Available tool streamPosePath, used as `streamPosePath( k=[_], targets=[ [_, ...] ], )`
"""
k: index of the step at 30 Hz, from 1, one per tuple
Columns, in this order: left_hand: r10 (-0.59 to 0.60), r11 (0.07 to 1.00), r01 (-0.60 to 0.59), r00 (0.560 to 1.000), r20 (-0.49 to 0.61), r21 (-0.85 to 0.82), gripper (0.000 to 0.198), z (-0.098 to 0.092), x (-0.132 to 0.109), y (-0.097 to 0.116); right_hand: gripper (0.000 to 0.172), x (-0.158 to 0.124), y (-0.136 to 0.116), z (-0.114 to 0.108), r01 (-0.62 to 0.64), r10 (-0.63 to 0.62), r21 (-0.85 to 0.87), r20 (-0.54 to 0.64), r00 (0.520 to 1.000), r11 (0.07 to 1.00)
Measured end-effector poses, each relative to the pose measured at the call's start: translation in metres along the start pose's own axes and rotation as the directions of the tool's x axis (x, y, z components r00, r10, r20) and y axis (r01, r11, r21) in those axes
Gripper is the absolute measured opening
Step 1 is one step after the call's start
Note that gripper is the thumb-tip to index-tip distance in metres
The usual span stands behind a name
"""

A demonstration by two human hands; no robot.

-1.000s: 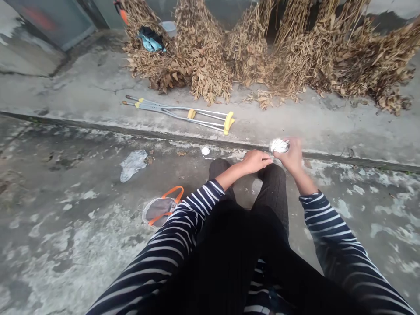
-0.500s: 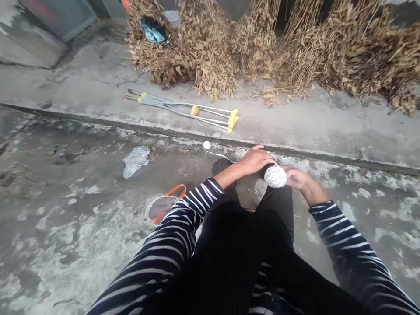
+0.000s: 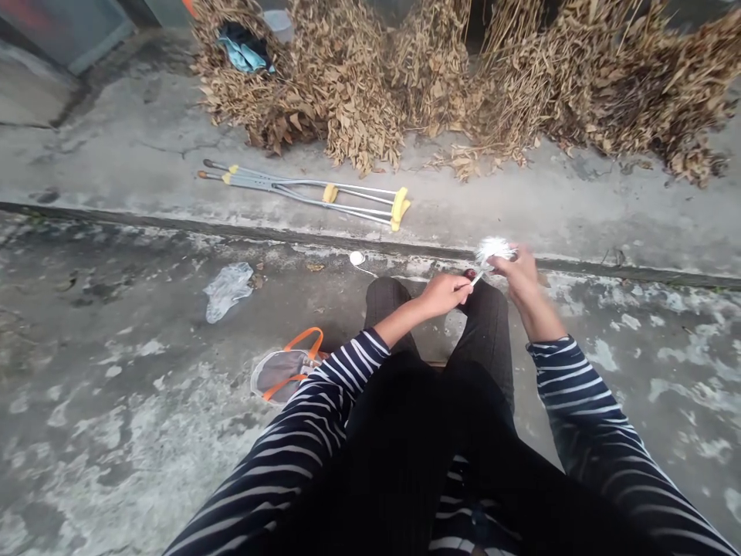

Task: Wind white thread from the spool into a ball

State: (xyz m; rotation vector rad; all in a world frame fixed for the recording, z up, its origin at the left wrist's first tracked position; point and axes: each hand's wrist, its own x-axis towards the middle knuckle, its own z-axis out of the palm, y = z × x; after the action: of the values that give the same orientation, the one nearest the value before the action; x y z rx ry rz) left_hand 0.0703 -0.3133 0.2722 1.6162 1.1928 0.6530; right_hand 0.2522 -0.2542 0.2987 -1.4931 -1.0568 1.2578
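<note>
Left hand (image 3: 445, 295): its fingers were closed in a pinch on a white cord (image 3: 478, 276), above the space between the knees.
Right hand (image 3: 526, 289): its fingers were gripping the white ball, with the thumb at the lower side; the other fingertips were blurred.
White ball (image 3: 493, 249): it was in the air beyond the right knee, and the cord reached it from the left hand.
Small white roll (image 3: 357, 259): it lay on the ground beyond the left knee, with a thin thread trailing from it.
Crutches (image 3: 312, 193): they rested on the raised concrete step (image 3: 463, 220), before the dried plants (image 3: 359, 85).
</note>
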Motion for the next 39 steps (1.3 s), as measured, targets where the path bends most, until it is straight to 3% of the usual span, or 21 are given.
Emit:
streamPosePath(
  k=[3, 5, 8, 11, 13, 15, 19, 23, 30, 33, 35, 39],
  targets=[
    [0.011, 0.998, -0.013, 0.999, 0.039, 0.062, 0.036, -0.003, -0.003, 0.010, 0.058, 0.006, 0.008, -0.004, -0.051, 0.051, -0.019, 0.009, 0.999, 0.999],
    [0.018, 0.996, -0.023, 0.998, 0.057, 0.089, 0.036, -0.005, -0.005, 0.017, 0.058, 0.008, 0.011, -0.010, -0.021, 0.020, -0.041, -0.024, 1.000, 0.999],
    [0.054, 0.990, -0.066, 0.994, 0.094, 0.128, 0.036, -0.008, -0.007, 0.030, 0.058, 0.009, 0.014, -0.019, 0.169, -0.202, -0.288, -0.090, 0.975, 0.943],
    [0.100, 0.980, -0.117, 0.989, 0.105, 0.162, 0.037, -0.017, -0.003, 0.044, 0.054, 0.006, 0.018, -0.027, 0.339, -0.375, -0.463, 0.015, 0.927, 0.819],
    [0.125, 0.970, -0.138, 0.989, 0.080, 0.198, 0.037, -0.028, 0.003, 0.052, 0.053, 0.002, 0.022, -0.028, 0.351, -0.333, -0.410, 0.119, 0.935, 0.841],
    [0.158, 0.952, -0.169, 0.985, 0.064, 0.255, 0.034, -0.041, 0.012, 0.057, 0.053, -0.004, 0.025, -0.027, 0.279, -0.222, -0.279, 0.218, 0.950, 0.919],
    [0.294, 0.863, -0.316, 0.949, 0.116, 0.394, 0.032, -0.059, 0.028, 0.058, 0.054, -0.015, 0.028, -0.019, 0.146, -0.107, -0.076, 0.377, 0.920, 0.986],
    [0.387, 0.804, -0.410, 0.911, 0.144, 0.431, 0.032, -0.062, 0.035, 0.053, 0.053, -0.026, 0.027, -0.010, 0.106, -0.102, 0.016, 0.451, 0.887, 0.994],
    [0.396, 0.841, -0.381, 0.917, 0.043, 0.384, 0.030, -0.067, 0.030, 0.033, 0.055, -0.048, 0.014, -0.004, -0.095, -0.009, 0.176, 0.517, 0.856, 0.980],
    [0.339, 0.893, -0.318, 0.941, -0.012, 0.319, 0.031, -0.065, 0.030, 0.011, 0.070, -0.057, 0.002, -0.002, -0.119, -0.022, 0.219, 0.551, 0.834, 0.969],
    [0.272, 0.936, -0.252, 0.961, -0.047, 0.247, 0.032, -0.059, 0.029, -0.006, 0.070, -0.059, -0.005, 0.000, -0.121, -0.027, 0.231, 0.549, 0.836, 0.965],
    [0.130, 0.991, -0.129, 0.991, -0.045, 0.029, 0.035, -0.033, 0.017, -0.028, 0.063, -0.052, -0.011, 0.003, -0.082, -0.035, 0.244, 0.441, 0.897, 0.966]
  ],
)
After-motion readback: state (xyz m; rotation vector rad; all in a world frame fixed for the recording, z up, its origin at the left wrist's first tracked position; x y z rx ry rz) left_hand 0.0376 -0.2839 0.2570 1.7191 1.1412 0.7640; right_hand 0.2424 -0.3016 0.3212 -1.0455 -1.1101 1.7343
